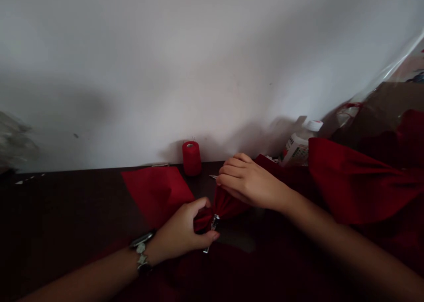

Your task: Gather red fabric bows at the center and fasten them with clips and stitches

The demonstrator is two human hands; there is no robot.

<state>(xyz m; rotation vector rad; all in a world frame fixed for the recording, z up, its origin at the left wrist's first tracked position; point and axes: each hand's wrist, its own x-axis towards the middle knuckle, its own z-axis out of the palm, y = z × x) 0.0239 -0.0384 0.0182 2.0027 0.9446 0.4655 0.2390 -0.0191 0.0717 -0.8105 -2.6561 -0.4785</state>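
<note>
A red fabric bow point(162, 187) spreads to both sides of a gathered middle, where a shiny metal hair clip point(215, 222) sits. My left hand point(183, 227), with a watch and a bracelet on its wrist, grips that gathered middle; its thumb presses by the lower part of the clip. Curled over the top of the bow's right loop is my right hand point(245, 180), its fingertips pinching the cloth. The palm side of the right hand is hidden. A thin pointed metal tip point(213, 176) shows just left of the right fingertips; the rest of it is covered.
A spool of red thread point(191, 158) with thin pins on top stands against the white wall point(212, 72). To the right are a white-capped bottle point(296, 149), another gathered red fabric piece point(347, 178) and clear plastic. Red cloth lies along the dark table point(66, 209).
</note>
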